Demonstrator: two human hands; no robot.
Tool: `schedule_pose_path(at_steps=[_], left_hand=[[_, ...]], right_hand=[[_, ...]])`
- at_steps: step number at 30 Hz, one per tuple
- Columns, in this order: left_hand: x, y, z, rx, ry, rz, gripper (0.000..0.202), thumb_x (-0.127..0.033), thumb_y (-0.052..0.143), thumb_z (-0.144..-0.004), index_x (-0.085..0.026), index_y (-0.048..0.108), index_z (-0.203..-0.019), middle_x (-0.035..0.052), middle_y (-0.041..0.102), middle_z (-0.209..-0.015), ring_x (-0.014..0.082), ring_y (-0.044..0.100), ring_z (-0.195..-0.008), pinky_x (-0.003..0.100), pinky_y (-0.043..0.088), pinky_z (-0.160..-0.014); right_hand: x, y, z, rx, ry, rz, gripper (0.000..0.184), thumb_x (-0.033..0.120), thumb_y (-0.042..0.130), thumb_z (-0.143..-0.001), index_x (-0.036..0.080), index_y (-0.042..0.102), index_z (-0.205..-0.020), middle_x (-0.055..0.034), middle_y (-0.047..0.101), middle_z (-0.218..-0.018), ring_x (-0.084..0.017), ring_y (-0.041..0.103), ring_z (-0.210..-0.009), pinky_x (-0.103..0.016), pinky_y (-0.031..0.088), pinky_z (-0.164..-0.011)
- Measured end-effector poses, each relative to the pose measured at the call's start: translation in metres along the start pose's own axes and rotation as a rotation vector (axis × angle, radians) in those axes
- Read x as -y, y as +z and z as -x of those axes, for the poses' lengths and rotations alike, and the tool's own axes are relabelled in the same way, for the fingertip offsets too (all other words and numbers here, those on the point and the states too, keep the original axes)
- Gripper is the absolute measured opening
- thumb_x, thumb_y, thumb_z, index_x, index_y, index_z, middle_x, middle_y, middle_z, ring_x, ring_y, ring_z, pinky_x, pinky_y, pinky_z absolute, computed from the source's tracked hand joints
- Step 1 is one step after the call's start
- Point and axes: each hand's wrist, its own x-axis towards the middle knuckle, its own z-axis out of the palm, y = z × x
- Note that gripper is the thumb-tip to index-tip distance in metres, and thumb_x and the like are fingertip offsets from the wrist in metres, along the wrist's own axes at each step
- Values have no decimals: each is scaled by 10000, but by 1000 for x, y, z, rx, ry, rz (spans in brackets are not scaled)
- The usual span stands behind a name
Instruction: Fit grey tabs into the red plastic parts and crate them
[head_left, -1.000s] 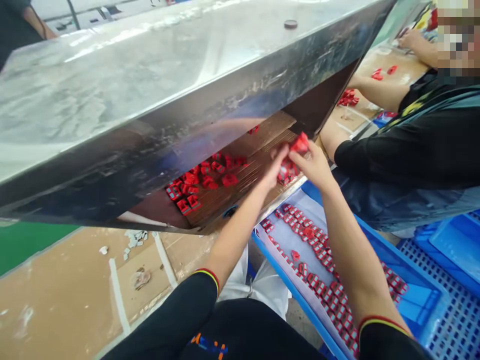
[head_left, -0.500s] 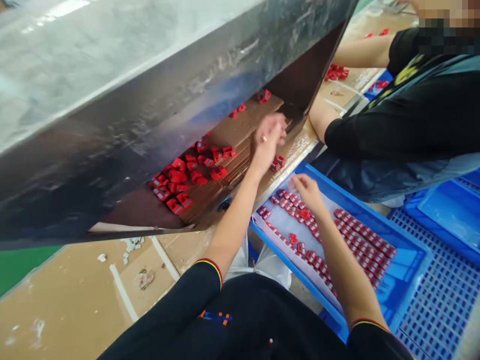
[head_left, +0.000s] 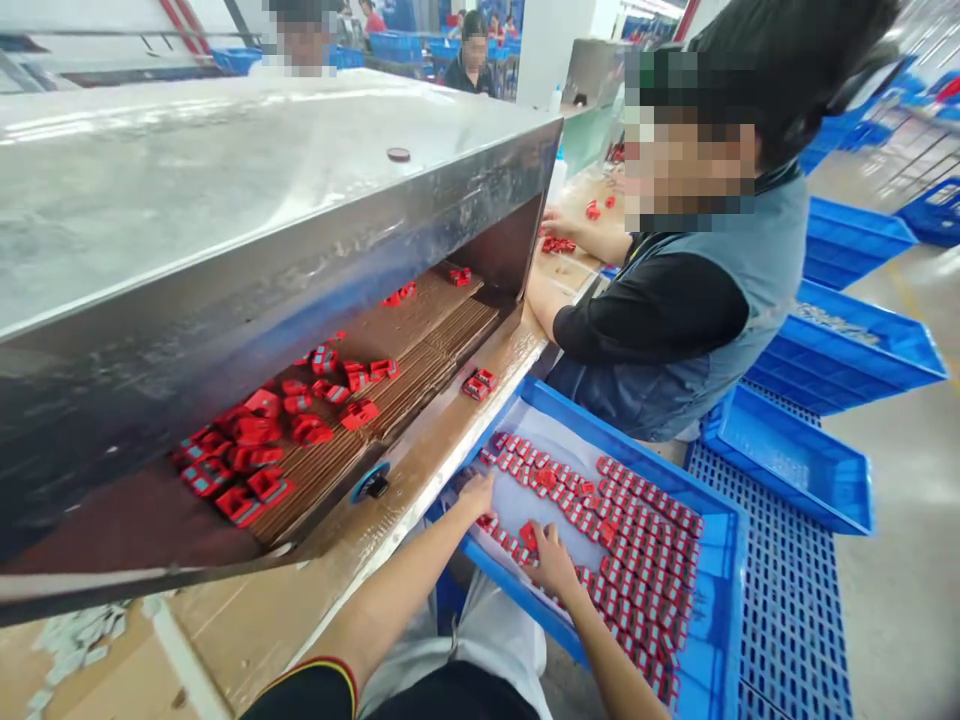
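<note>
A blue tray [head_left: 731, 600] with a white liner holds many small red plastic parts [head_left: 645, 540] with grey patches, set in close rows. My right hand [head_left: 553, 562] is over the tray's near side, its fingers closed on one red plastic part [head_left: 529, 537]. At the tray's left corner, my left hand [head_left: 475, 497] reaches over the rim with its fingers apart, beside the parts lined up there. Its fingertips are blurred, and I see nothing held in them. Two more red parts [head_left: 478, 383] sit together on the table edge.
A large metal hood [head_left: 300, 200] covers the table at left. Loose red parts [head_left: 255, 430] lie on cardboard [head_left: 315, 480] beneath it. A round black-and-blue knob [head_left: 370, 484] is by its edge. A co-worker [head_left: 675, 310] sits close at right. Blue crates [head_left: 795, 455] stand behind.
My left hand has come down from the hood's opening to the tray's left corner. My right hand has moved nearer and now holds a red part. The view has tilted up.
</note>
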Motion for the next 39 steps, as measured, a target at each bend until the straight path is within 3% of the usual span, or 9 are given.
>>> schedule_pose_path(at_steps=[5,9,11,15,21,27,31,35,39], left_hand=[[6,11,1,54,-49,-33,803,-384,810,-751,-176,453,-1439,195,640,-1377,311,635,-1276,350,502,-1041],[-1,26,20,12,-58,-24,700,-371,799,-745,-203,549,-1377,196,520,-1507,375,579,-1330,425,474,-1086],[-7,34,29,4,-57,-8,680,-380,816,-717,-232,594,-1343,174,530,-1498,396,575,-1322,460,471,-1085],[-12,45,37,43,-77,-4,876,-451,885,-616,-243,561,-1403,189,572,-1444,454,549,-1312,553,473,-1047],[-1,51,41,71,-57,-57,1121,-330,904,-634,-258,307,-1580,229,420,-1553,473,444,-1385,633,377,-1112],[17,43,33,104,6,-68,1091,-274,879,-679,-345,276,-1586,186,349,-1599,442,445,-1406,535,435,-1107],[27,43,28,138,-24,-60,1174,-301,898,-653,-341,215,-1607,205,242,-1648,484,372,-1457,516,451,-1098],[32,44,25,174,-42,-39,1229,-312,917,-583,-322,231,-1603,195,272,-1640,493,382,-1451,493,443,-1109],[35,42,24,173,-21,7,1121,-350,857,-635,-298,263,-1585,169,317,-1628,432,452,-1422,426,461,-1095]], right_hand=[[-11,-3,-8,77,-80,-20,641,249,731,-751,267,561,-1368,-127,559,-1301,-295,709,-1028,-407,518,-932],[-21,-1,-8,114,-170,-20,611,193,706,-741,300,582,-1330,-72,603,-1225,-234,712,-946,-356,539,-899],[-22,4,-7,125,-216,-11,606,185,697,-742,322,585,-1322,-53,627,-1173,-227,710,-946,-344,549,-898],[-20,18,-5,98,-260,19,665,165,647,-764,285,523,-1407,-79,613,-1197,-244,719,-952,-357,572,-841],[-22,33,14,6,-281,78,644,178,569,-876,201,434,-1506,-168,538,-1356,-293,643,-1176,-396,545,-946],[-24,31,22,-71,-345,161,565,245,485,-963,214,436,-1525,-192,476,-1455,-341,554,-1269,-489,499,-1027],[-24,27,17,-52,-411,195,591,276,575,-925,246,474,-1506,-173,423,-1542,-351,503,-1307,-513,453,-1077],[-22,27,11,-39,-409,197,701,283,686,-838,298,468,-1503,-159,414,-1560,-372,495,-1280,-496,525,-962],[-16,37,6,-89,-338,134,684,261,631,-855,277,437,-1511,-181,459,-1493,-372,517,-1222,-477,564,-866]])
